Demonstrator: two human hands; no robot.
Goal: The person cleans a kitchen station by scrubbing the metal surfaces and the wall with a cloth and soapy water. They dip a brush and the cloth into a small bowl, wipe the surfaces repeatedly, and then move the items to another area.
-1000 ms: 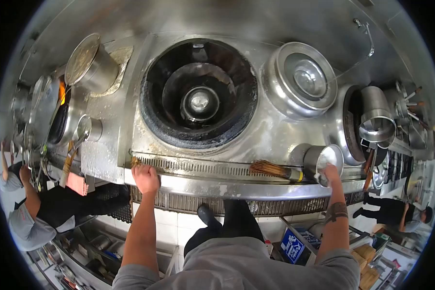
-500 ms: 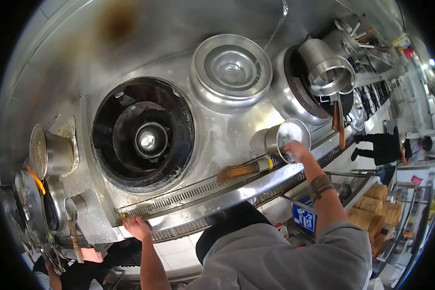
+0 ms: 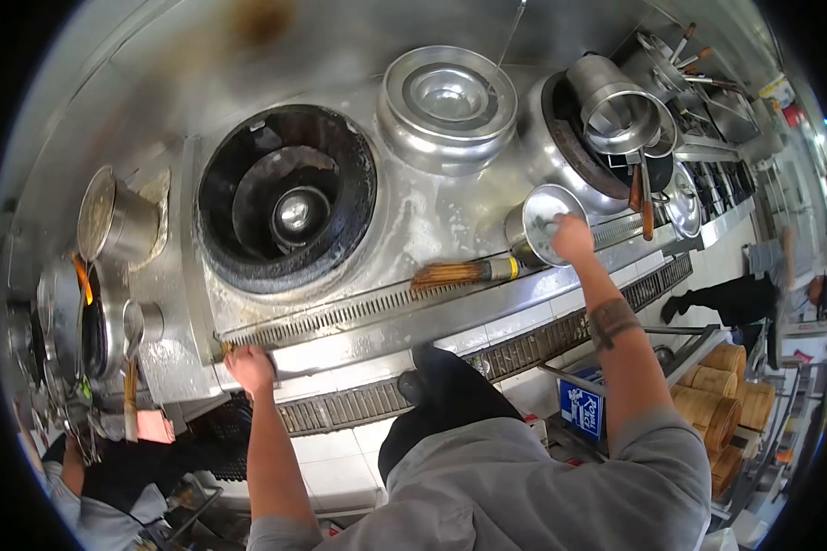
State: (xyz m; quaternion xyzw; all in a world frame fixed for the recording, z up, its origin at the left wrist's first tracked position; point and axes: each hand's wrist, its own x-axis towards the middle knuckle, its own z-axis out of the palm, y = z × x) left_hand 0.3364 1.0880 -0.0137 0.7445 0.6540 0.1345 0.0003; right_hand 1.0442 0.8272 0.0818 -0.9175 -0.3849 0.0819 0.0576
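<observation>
My right hand (image 3: 573,237) reaches into a metal pot (image 3: 516,237) standing at the range's front. Its fingers are bunched, and whatever they hold is hidden; the pot's inside looks pale with some greenish grey near the fingertips. Against the front edge of the range, at its left end, my left hand (image 3: 250,369) is closed. A small yellowish piece (image 3: 227,348) shows beside its fingers, too little to name. Just left of the pot lies a bamboo wok brush (image 3: 450,274), its bristles pointing left.
A blackened wok burner (image 3: 213,234) gapes at the left. Behind the pot stands a round steel vessel (image 3: 446,151); ladles and pots crowd the right burner. A tall pot (image 3: 138,225) is at far left. Bamboo steamers (image 3: 708,409) and co-workers (image 3: 735,298) are at the right and lower left.
My view has shifted, showing more floor. My right hand has shifted slightly within the pot; my left stays at the edge. The co-worker on the right has changed posture.
</observation>
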